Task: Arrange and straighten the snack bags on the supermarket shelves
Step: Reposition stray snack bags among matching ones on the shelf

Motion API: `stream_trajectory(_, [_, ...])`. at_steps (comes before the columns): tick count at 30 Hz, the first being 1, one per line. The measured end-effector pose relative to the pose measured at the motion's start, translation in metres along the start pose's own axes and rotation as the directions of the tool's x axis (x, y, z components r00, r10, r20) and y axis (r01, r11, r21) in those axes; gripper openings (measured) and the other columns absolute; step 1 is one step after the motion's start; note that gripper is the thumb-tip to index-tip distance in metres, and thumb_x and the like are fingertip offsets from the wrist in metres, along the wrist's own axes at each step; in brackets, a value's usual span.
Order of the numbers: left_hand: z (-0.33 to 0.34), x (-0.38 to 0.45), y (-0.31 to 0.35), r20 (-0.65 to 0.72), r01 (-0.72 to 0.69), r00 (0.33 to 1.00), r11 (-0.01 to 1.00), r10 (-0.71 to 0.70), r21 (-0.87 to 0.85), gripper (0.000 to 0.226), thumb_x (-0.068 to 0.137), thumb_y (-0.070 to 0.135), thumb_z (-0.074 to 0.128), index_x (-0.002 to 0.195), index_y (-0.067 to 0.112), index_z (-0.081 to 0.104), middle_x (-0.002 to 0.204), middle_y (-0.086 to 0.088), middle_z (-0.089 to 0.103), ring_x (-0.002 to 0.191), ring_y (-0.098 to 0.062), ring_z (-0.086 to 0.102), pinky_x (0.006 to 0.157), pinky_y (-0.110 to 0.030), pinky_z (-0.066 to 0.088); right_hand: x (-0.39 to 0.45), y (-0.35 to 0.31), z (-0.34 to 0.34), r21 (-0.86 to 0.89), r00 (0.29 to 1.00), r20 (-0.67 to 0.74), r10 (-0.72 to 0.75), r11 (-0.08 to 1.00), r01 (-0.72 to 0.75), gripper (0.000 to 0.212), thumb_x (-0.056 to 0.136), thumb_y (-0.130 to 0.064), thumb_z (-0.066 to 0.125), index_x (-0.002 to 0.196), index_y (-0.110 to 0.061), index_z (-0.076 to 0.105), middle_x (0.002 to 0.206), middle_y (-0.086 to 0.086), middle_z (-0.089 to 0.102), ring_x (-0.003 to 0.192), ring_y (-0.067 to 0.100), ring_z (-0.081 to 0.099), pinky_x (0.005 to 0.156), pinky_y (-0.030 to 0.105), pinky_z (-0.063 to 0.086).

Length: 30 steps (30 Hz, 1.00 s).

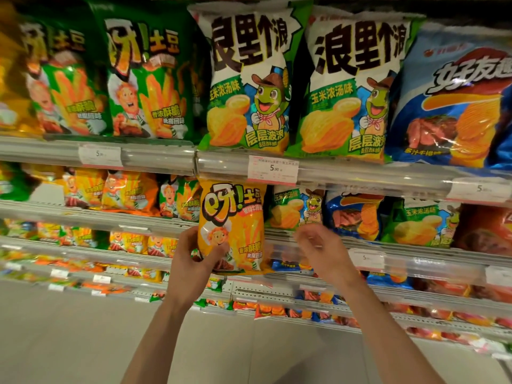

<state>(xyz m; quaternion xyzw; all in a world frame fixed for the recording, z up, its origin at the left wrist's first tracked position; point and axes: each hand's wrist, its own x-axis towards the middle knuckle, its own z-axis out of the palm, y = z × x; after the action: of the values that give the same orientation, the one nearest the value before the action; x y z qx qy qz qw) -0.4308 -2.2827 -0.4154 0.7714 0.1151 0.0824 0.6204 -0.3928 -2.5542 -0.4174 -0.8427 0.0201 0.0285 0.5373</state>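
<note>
An orange-yellow snack bag [232, 225] with a cartoon chef is held upright in front of the second shelf, just under the top shelf rail. My left hand [194, 256] grips its lower left corner, thumb across the front. My right hand [318, 248] is blurred, to the right of the bag and apart from it, with fingers loosely curled and nothing in it. Green-and-white corn bags [249, 81] stand on the top shelf right above the held bag.
Dark green chef bags [146, 79] stand at the top left, and a blue chip bag [457, 98] at the top right. Price tags [273, 169] hang on the grey shelf rail [360, 176]. Lower shelves hold several mixed bags; grey floor lies below.
</note>
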Motion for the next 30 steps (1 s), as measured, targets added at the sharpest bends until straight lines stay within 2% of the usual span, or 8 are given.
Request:
stream_trajectory(5, [-0.022, -0.016, -0.006, 0.085, 0.012, 0.996, 1.000, -0.013, 0.007, 0.054, 0.077, 0.030, 0.084, 0.127, 0.028, 0.062, 0.108, 0.012, 0.074, 0.100, -0.005, 0.070, 0.071, -0.021, 0.059, -0.013, -0.027, 0.048, 0.097, 0.959, 0.277, 0.065, 0.991, -0.095, 0.058, 0.077, -0.068, 0.060, 0.120, -0.030, 0.065, 0.116, -0.014, 0.068, 0.111, 0.004, 0.063, 0.099, 0.029, 0.050])
stream_trajectory(9, [-0.048, -0.023, -0.015, 0.156, 0.040, 0.987, 0.999, -0.042, 0.015, 0.060, 0.070, 0.046, 0.082, 0.124, 0.028, 0.066, 0.108, 0.006, 0.076, 0.101, -0.010, 0.071, 0.081, -0.033, 0.061, -0.024, -0.047, 0.083, 0.152, 0.926, 0.367, 0.086, 0.977, -0.151, 0.047, 0.081, -0.060, 0.066, 0.119, -0.033, 0.064, 0.117, -0.014, 0.071, 0.112, 0.006, 0.065, 0.102, 0.031, 0.051])
stream_trajectory(16, [-0.132, -0.010, -0.033, 0.237, 0.068, 0.969, 0.998, -0.065, -0.004, 0.074, 0.069, 0.075, 0.076, 0.133, 0.042, 0.060, 0.120, 0.011, 0.071, 0.115, -0.019, 0.067, 0.097, -0.052, 0.056, -0.050, -0.079, 0.152, 0.233, 0.963, 0.247, 0.106, 0.958, -0.165, 0.045, 0.075, -0.058, 0.079, 0.113, -0.036, 0.066, 0.113, -0.011, 0.074, 0.113, 0.013, 0.068, 0.100, 0.041, 0.055])
stream_trajectory(20, [-0.211, 0.002, -0.037, 0.151, 0.035, 0.988, 0.997, -0.023, -0.076, 0.048, 0.079, 0.057, 0.081, 0.121, 0.039, 0.068, 0.114, 0.018, 0.071, 0.110, -0.009, 0.068, 0.085, -0.029, 0.061, -0.065, -0.108, 0.214, 0.256, 0.976, 0.206, 0.068, 0.959, -0.121, 0.058, 0.070, -0.067, 0.081, 0.118, -0.038, 0.067, 0.122, -0.011, 0.073, 0.123, 0.015, 0.063, 0.108, 0.047, 0.048])
stream_trajectory(22, [-0.255, 0.006, -0.040, 0.081, -0.012, 0.997, 0.998, 0.017, -0.058, 0.031, 0.088, 0.037, 0.077, 0.118, 0.033, 0.070, 0.112, 0.018, 0.072, 0.107, -0.002, 0.067, 0.080, -0.015, 0.055, -0.067, -0.125, 0.248, 0.279, 0.981, 0.180, 0.067, 0.953, -0.116, 0.055, 0.075, -0.051, 0.082, 0.121, -0.027, 0.065, 0.119, -0.008, 0.074, 0.119, 0.012, 0.065, 0.105, 0.040, 0.051])
stream_trajectory(25, [-0.322, 0.008, -0.049, -0.024, -0.015, 1.000, 0.995, 0.013, -0.095, 0.021, 0.093, 0.023, 0.073, 0.114, 0.028, 0.073, 0.108, 0.011, 0.076, 0.102, -0.004, 0.070, 0.080, -0.020, 0.055, -0.070, -0.150, 0.300, 0.311, 0.989, 0.145, 0.035, 0.947, -0.079, 0.034, 0.085, -0.020, 0.077, 0.115, -0.019, 0.062, 0.110, -0.006, 0.075, 0.100, -0.001, 0.070, 0.082, 0.015, 0.055])
stream_trajectory(27, [-0.361, 0.008, -0.054, -0.098, -0.017, 0.995, 0.992, 0.005, -0.128, 0.019, 0.093, 0.019, 0.073, 0.112, 0.023, 0.073, 0.104, 0.007, 0.077, 0.099, -0.004, 0.071, 0.078, -0.015, 0.054, -0.072, -0.166, 0.332, 0.351, 0.989, 0.146, 0.020, 0.934, -0.070, 0.032, 0.087, -0.010, 0.074, 0.115, -0.015, 0.060, 0.109, -0.003, 0.076, 0.095, -0.001, 0.072, 0.075, 0.013, 0.054])
stream_trajectory(30, [-0.412, 0.012, -0.061, -0.181, -0.009, 0.983, 0.990, -0.017, -0.141, 0.018, 0.093, 0.019, 0.073, 0.110, 0.022, 0.073, 0.101, 0.009, 0.078, 0.097, -0.003, 0.071, 0.077, -0.012, 0.053, -0.071, -0.185, 0.375, 0.379, 0.985, 0.172, -0.016, 0.924, -0.051, 0.059, 0.077, -0.041, 0.085, 0.124, -0.017, 0.059, 0.119, -0.003, 0.075, 0.112, 0.012, 0.069, 0.091, 0.027, 0.056])
